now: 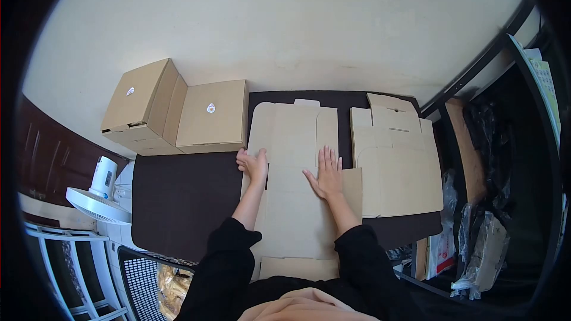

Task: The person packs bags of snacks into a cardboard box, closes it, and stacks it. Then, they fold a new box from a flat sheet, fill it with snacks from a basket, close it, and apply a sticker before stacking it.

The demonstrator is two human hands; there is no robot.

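A flat, unfolded cardboard sheet (294, 202) lies lengthwise in front of me on the dark table (178, 202). My left hand (254, 164) is at its left edge, thumb apart from the curled fingers; whether the fingers grip the edge is hard to see. Flat on the sheet's right part rests my right hand (326, 175), fingers stretched out and nothing held. To the right of it lie more flat cardboard sheets (398, 172), apart from the one under my hands at the top.
Closed cardboard boxes (211, 116) stand at the back left, some stacked (140, 101). A white fan (101, 193) and a mesh basket (140, 279) are at the left. Dark shelving (464, 77) with plastic-wrapped items (485, 255) stands at the right.
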